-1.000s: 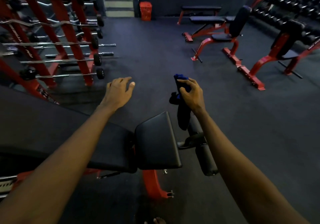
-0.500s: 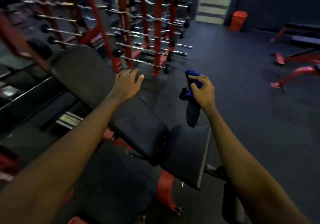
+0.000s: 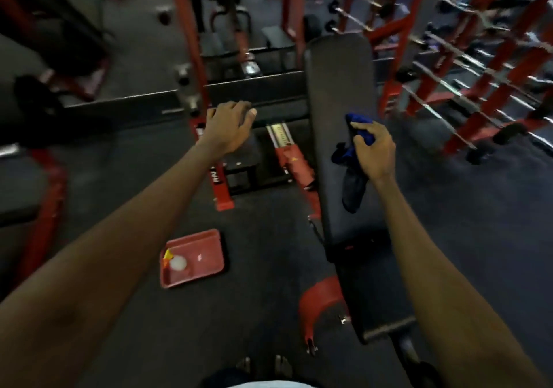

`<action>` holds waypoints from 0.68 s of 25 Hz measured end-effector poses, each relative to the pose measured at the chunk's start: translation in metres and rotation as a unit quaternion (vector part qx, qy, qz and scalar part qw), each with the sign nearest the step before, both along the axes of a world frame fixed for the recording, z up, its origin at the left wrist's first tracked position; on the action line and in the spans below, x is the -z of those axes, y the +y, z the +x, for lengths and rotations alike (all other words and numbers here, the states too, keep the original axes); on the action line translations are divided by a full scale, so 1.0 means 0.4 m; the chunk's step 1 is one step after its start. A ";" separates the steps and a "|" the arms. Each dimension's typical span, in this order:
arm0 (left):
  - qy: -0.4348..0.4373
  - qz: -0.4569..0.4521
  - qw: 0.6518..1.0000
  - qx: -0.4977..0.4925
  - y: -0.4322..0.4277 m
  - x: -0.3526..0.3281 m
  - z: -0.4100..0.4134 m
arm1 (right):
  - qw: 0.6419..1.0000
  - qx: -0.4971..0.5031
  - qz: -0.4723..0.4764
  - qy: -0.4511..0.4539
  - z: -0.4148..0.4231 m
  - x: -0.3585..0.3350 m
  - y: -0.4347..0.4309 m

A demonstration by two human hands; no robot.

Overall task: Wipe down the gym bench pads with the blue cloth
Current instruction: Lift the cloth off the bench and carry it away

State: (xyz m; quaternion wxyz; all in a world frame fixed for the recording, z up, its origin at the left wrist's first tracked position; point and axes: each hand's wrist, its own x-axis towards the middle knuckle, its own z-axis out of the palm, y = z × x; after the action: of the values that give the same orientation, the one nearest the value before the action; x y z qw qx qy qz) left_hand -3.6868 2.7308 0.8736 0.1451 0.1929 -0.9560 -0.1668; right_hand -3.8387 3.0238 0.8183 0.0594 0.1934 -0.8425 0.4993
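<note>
A black bench runs away from me: its long back pad (image 3: 339, 94) at centre right, its shorter seat pad (image 3: 374, 294) nearer me. My right hand (image 3: 372, 148) grips the bunched blue cloth (image 3: 353, 160) above the middle of the back pad; the cloth's loose end hangs down toward the pad. My left hand (image 3: 230, 127) hovers left of the bench over the floor equipment, fingers loosely spread, holding nothing.
A red tray (image 3: 206, 250) with a white round object lies on the floor left of the bench. Red rack uprights (image 3: 188, 43) stand ahead. A red rack of barbells (image 3: 466, 67) fills the right side. Dark rubber floor lies at the right.
My view has swung left, so the bench now runs straight ahead. My right hand with the cloth has come over the back pad. The red tray has come into view.
</note>
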 end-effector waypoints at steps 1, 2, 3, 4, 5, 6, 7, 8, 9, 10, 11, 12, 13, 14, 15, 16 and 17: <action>-0.001 -0.002 0.999 -0.040 -0.046 -0.001 0.082 | 0.999 -0.040 -0.003 0.000 0.030 0.002 -0.067; -0.005 -0.007 0.997 -0.080 -0.089 -0.001 0.164 | 0.997 -0.076 -0.011 0.001 0.066 0.003 -0.132; -0.013 -0.007 0.994 -0.110 -0.119 -0.003 0.236 | 0.994 -0.105 -0.025 0.001 0.097 0.000 -0.185; -0.021 -0.004 0.991 -0.135 -0.142 -0.007 0.299 | 0.991 -0.125 -0.038 -0.001 0.122 -0.002 -0.233; -0.026 0.000 0.986 -0.164 -0.162 -0.010 0.370 | 0.988 -0.148 -0.043 -0.002 0.157 -0.003 -0.284; -0.027 0.001 0.982 -0.189 -0.176 -0.007 0.433 | 0.984 -0.170 -0.045 -0.003 0.192 0.002 -0.331; -0.027 0.003 0.977 -0.212 -0.191 0.002 0.491 | 0.981 -0.190 -0.047 -0.004 0.228 0.005 -0.375; -0.031 0.005 0.972 -0.232 -0.202 0.013 0.545 | 0.977 -0.208 -0.055 -0.002 0.263 0.008 -0.416; -0.037 0.009 0.968 -0.248 -0.214 0.025 0.593 | 0.973 -0.223 -0.064 0.000 0.298 0.009 -0.453; -0.040 0.012 0.965 -0.260 -0.223 0.033 0.631 | 0.968 -0.240 -0.070 0.002 0.331 0.013 -0.486; -0.038 0.016 0.962 -0.272 -0.230 0.039 0.661 | 0.964 -0.256 -0.073 0.002 0.360 0.014 -0.514; -0.036 0.017 0.960 -0.278 -0.238 0.043 0.683 | 0.961 -0.268 -0.075 0.003 0.385 0.013 -0.538; -0.032 0.019 0.959 -0.281 -0.244 0.044 0.698 | 0.958 -0.277 -0.077 0.005 0.403 0.008 -0.559; -0.027 0.020 0.958 -0.285 -0.252 0.043 0.713 | 0.954 -0.288 -0.079 0.009 0.421 0.004 -0.585; -0.022 0.020 0.957 -0.290 -0.261 0.043 0.730 | 0.952 -0.297 -0.077 0.015 0.440 0.002 -0.609; -0.019 0.019 0.955 -0.295 -0.271 0.045 0.746 | 0.951 -0.299 -0.075 0.016 0.460 0.002 -0.631; -0.014 0.018 0.954 -0.300 -0.283 0.049 0.758 | 0.951 -0.298 -0.076 0.015 0.477 0.001 -0.650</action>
State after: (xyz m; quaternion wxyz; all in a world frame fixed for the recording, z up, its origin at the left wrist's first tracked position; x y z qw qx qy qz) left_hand -3.3836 2.6178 0.8541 0.1719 0.4755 -0.8529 -0.1301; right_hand -3.6479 2.7640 0.8178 -0.0649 0.4380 -0.7052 0.5537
